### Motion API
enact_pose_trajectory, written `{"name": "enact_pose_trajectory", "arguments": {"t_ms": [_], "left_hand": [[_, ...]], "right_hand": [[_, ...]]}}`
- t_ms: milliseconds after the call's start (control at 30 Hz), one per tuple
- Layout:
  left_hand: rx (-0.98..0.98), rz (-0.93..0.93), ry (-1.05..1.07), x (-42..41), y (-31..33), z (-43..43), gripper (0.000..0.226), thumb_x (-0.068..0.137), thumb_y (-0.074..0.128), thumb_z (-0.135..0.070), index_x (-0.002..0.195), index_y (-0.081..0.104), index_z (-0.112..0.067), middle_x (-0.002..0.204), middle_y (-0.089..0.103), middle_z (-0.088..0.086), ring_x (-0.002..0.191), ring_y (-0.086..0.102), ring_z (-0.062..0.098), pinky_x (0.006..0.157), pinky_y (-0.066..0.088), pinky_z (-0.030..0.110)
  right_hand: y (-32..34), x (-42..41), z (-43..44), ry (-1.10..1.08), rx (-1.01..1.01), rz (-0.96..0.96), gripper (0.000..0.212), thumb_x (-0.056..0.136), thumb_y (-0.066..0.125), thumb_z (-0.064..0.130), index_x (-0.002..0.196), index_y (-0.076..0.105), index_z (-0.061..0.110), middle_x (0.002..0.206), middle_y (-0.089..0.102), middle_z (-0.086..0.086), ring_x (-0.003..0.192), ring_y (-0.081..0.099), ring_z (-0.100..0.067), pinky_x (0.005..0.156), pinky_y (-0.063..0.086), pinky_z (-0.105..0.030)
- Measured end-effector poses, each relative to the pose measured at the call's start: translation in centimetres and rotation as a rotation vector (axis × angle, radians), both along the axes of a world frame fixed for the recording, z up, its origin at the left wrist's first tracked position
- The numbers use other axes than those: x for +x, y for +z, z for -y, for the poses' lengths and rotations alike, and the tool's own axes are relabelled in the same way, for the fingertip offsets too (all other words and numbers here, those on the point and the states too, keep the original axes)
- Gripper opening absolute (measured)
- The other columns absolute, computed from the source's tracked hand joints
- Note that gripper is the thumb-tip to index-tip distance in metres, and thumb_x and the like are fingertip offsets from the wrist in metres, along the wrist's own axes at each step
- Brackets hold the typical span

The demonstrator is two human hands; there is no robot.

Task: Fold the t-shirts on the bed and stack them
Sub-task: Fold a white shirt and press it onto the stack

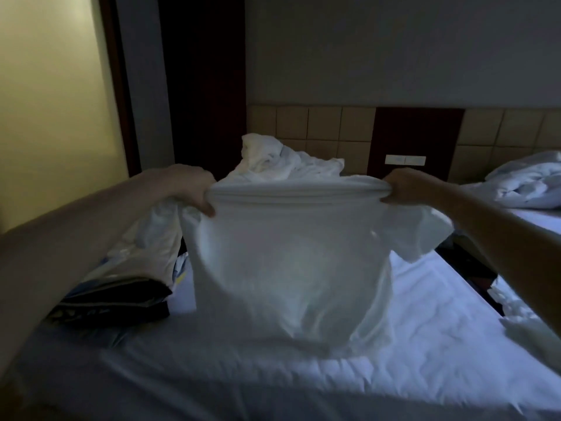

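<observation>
You have bare bed sheet (212,384) open along the near side and to the right of the hanging white t-shirt (288,262), which blocks the middle. On your left a dark folded pile (115,299) takes the edge; crumpled white bedding (282,162) fills the far end; a loose white cloth (528,332) lies at the right edge.

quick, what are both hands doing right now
Left hand: gripping one top corner of the white t-shirt.
Right hand: gripping the other top corner, shirt held up over the bed.
</observation>
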State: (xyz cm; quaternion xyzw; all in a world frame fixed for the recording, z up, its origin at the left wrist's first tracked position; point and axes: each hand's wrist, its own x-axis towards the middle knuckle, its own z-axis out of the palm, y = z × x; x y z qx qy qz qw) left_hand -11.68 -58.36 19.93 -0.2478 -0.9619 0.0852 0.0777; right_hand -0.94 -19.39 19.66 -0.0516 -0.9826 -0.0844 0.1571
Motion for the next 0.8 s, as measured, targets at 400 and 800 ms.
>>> {"name": "enact_pose_trajectory", "arguments": {"t_ms": [400,800], "left_hand": [[0.299,0.572,0.043,0.1,-5.8,0.8,0.045,0.076,0.076,-0.043,0.11,0.063,-0.016,0.103,0.068,0.0,0.091,0.065,0.015,0.08,0.054,0.026],[0.09,0.6,0.072,-6.2,-13.5,-2.8,0.019,0.076,0.075,-0.026,0.088,0.061,-0.019,0.084,0.066,0.001,0.073,0.064,0.016,0.064,0.05,0.026]], "right_hand": [[-5.1,3.1,0.4,0.127,-0.709,0.424,0.008,0.082,0.07,0.016,0.089,0.065,0.015,0.082,0.071,-0.001,0.069,0.069,-0.013,0.057,0.054,-0.019],[-15.1,-5.0,-0.3,0.021,-0.348,0.378,0.035,0.082,0.068,0.018,0.112,0.061,0.001,0.109,0.063,-0.016,0.096,0.058,-0.026,0.074,0.037,-0.025]]}}
